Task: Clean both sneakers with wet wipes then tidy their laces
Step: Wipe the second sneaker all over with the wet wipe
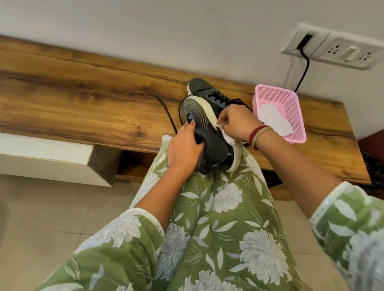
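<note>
A dark sneaker [209,141] rests on the person's knee [226,184] — the left hand [184,146] grips its collar, fingers curled inside. The right hand [238,123] pinches a wet wipe [228,139] against the white midsole [206,107]. The second sneaker [206,90] stands at twelve o'clock on the wooden bench [60,88] — a pink basket [297,133] at two o'clock.

Soft, even indoor light, faint shadows, strong wide-angle bending at the edges, slight blur on near sleeves.

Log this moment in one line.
left hand: grips sneaker on lap | right hand: presses wipe to sole | other sneaker: on bench
</note>
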`<act>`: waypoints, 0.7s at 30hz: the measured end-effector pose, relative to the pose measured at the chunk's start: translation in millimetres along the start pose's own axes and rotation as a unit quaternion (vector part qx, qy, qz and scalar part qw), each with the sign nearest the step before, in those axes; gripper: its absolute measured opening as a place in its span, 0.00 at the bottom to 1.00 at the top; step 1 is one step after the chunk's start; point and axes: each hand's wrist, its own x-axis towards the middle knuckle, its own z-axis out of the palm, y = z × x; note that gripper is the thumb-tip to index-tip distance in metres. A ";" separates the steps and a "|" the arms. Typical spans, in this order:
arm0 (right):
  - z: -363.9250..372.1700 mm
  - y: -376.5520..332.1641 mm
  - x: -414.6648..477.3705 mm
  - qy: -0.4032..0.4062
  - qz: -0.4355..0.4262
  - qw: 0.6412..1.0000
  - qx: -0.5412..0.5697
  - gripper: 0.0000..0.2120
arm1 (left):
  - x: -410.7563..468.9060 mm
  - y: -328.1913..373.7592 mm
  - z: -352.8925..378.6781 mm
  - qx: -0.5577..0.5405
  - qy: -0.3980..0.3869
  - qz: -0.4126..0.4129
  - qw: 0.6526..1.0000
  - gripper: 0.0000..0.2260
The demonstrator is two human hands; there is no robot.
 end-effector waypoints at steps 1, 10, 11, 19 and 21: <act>0.0 0.3 -6.4 0.004 -0.006 1.000 -0.013 0.13 | -0.1 0.5 0.4 0.004 -0.001 -0.002 1.000 0.26; 34.8 13.0 -102.7 0.168 -0.094 0.977 -0.096 0.11 | -1.5 2.7 0.0 0.001 -0.002 0.004 1.000 0.25; 38.4 12.5 -109.7 0.176 -0.099 0.975 -0.092 0.10 | -1.6 2.8 -0.6 -0.002 -0.002 0.004 1.000 0.25; -2.9 -2.7 -59.3 0.182 -0.056 0.977 0.092 0.11 | -1.9 3.6 -2.5 -0.001 -0.001 0.003 1.000 0.24; -0.4 -10.7 -35.6 0.110 -0.060 0.991 0.056 0.13 | -2.5 3.6 -2.8 0.001 -0.005 0.001 1.000 0.25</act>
